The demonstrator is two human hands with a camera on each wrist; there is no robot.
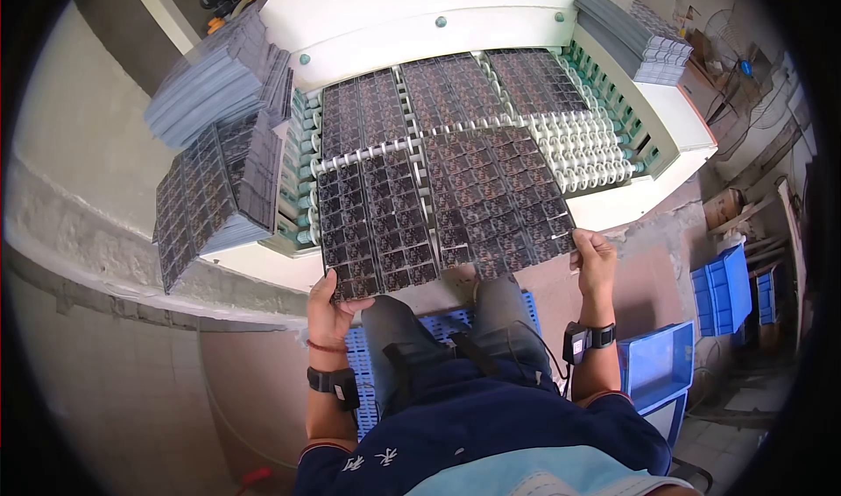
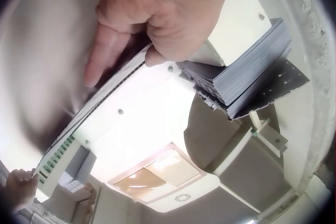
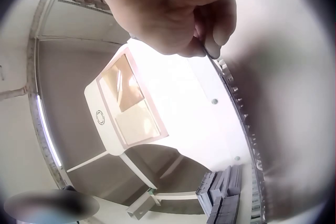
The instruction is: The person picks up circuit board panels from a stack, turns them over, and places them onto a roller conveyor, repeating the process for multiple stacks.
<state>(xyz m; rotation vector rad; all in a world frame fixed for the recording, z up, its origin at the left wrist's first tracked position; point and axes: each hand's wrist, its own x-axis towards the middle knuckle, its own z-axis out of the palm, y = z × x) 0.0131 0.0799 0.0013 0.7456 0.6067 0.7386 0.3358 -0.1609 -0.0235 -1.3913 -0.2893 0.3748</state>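
Dark sheets patterned with small squares span the two hands at the machine's near edge, a left panel point(image 1: 377, 225) and a right panel point(image 1: 499, 198); whether they are joined I cannot tell. The left hand point(image 1: 330, 317) grips the near left corner, thumb on top. In the left wrist view the left hand point(image 2: 157, 19) has thumb and fingers on opposite faces of the thin sheet point(image 2: 100, 95); the right hand point(image 2: 22, 188) is at its far end. The right hand point(image 1: 597, 266) pinches the right corner. The right wrist view shows the right hand point(image 3: 173, 14) pinching the sheet edge point(image 3: 231, 87).
More patterned sheets point(image 1: 451, 91) lie on the machine's white rollers point(image 1: 578, 150). Stacks of sheets stand at the left point(image 1: 210, 80) and right point(image 1: 635, 36). Blue crates point(image 1: 657, 365) are at the lower right, a fan point(image 1: 731, 63) at the upper right. A white hood point(image 1: 377, 19) rises behind.
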